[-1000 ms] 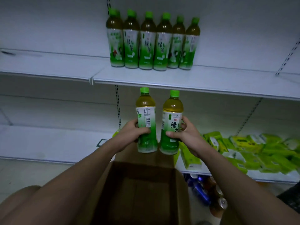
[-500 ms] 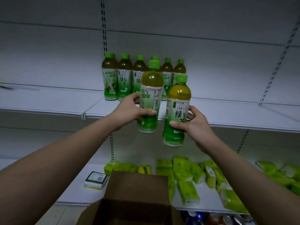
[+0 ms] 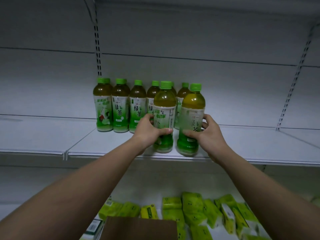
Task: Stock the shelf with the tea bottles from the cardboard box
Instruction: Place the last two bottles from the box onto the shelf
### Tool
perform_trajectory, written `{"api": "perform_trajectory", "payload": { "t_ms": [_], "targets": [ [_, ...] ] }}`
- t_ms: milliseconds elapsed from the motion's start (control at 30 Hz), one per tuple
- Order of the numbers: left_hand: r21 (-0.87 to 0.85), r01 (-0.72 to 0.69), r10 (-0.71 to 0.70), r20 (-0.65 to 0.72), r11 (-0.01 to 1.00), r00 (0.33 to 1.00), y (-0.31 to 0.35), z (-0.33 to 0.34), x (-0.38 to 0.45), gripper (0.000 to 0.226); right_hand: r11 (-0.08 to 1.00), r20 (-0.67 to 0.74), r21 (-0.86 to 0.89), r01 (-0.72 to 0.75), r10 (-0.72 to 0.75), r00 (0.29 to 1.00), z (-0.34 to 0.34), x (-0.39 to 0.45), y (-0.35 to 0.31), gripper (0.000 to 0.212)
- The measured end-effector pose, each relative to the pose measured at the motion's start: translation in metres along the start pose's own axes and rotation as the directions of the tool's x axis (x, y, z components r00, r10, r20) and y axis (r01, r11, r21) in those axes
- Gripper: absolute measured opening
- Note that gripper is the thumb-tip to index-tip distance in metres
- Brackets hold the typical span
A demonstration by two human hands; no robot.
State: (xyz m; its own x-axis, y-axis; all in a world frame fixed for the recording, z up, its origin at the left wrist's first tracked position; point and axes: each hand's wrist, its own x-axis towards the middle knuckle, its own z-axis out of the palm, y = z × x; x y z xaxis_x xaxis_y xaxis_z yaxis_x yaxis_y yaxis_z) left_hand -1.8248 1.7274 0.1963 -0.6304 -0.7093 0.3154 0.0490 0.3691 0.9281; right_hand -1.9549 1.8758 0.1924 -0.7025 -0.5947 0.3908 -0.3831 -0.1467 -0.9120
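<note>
My left hand (image 3: 148, 130) grips a green-capped tea bottle (image 3: 164, 108) around its lower half. My right hand (image 3: 208, 134) holds a second tea bottle (image 3: 192, 110) the same way. Both bottles are upright, side by side, their bases at the front of the white shelf (image 3: 107, 142); whether they rest on it I cannot tell. Behind them a row of several tea bottles (image 3: 120, 106) stands at the back of the shelf, partly hidden by the two held ones. Only a flap of the brown cardboard box (image 3: 138, 229) shows at the bottom edge.
The lower shelf carries many yellow-green tissue packs (image 3: 192, 212) and a small boxed item (image 3: 93, 227) at the left. Slotted uprights (image 3: 97, 49) run up the back wall. Bare shelf surface lies left and right of the bottle row.
Both hands have lifted the two bottles from above the box up and forward to the front of the upper shelf, in front of the standing row.
</note>
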Motion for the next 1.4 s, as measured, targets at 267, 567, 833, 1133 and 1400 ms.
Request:
{"api": "perform_trajectory", "payload": {
  "t_ms": [267, 567, 833, 1133, 1400],
  "targets": [
    [0.033, -0.021, 0.021, -0.004, 0.999, 1.0, -0.01, 0.013, 0.018, 0.072, 1.0, 0.035, 0.005, -0.006, 0.005, 0.999, 0.003, 0.019, 0.018, 0.064],
    [0.219, -0.042, 0.029, 0.059, 0.975, 0.998, -0.015, 0.008, 0.0, 0.083, 0.994, -0.005, -0.112, -0.014, 0.014, 1.0, 0.009, 0.012, 0.014, 0.06],
    [0.327, 0.006, 0.026, -0.094, 0.945, 0.995, -0.022, 0.01, -0.008, 0.062, 0.962, -0.041, -0.268, -0.049, 0.039, 0.998, 0.004, 0.0, 0.022, 0.057],
    [0.428, 0.003, 0.085, -0.186, 0.904, 0.979, -0.03, 0.036, 0.011, 0.053, 0.935, -0.084, -0.352, -0.039, 0.01, 0.996, 0.007, 0.018, 0.03, 0.051],
    [0.501, 0.01, 0.127, -0.239, 0.865, 0.963, -0.03, 0.052, 0.039, 0.042, 0.916, -0.113, -0.4, -0.032, -0.015, 0.993, 0.017, 0.05, 0.045, 0.047]
  ]
}}
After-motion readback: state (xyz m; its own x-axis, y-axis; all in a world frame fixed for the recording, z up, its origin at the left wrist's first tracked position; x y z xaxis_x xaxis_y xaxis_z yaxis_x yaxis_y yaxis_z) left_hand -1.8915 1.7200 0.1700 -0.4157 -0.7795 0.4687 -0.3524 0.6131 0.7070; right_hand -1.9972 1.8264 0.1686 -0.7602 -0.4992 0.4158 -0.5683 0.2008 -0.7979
